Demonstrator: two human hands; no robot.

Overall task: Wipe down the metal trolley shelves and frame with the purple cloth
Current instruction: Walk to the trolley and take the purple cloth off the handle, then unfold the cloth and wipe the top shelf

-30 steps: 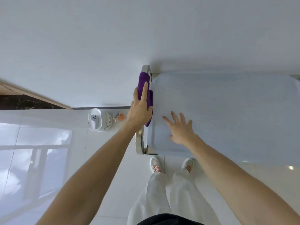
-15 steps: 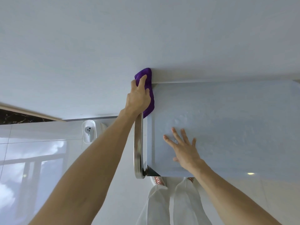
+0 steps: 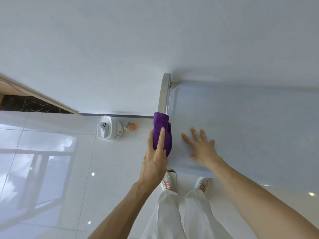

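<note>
The left hand [image 3: 153, 163], wrapped around the purple cloth [image 3: 162, 133], has slid back down the trolley's side rail [image 3: 164, 94], so the frame wipe continues, while the right hand [image 3: 202, 147] lies flat with fingers spread on the top shelf [image 3: 250, 121].

There is 1 view only, from a camera worn on the person's head, looking steeply down and forward past both forearms to the white trousers [image 3: 181, 213] and shoes at the bottom edge. It sits close above the trolley's top shelf [image 3: 241, 131] and its curved handle bar [image 3: 164, 94], which fill the right half, while the wide lens takes in glossy floor tiles [image 3: 51, 169] on the left and the white wall [image 3: 120, 49] across the top.
</note>
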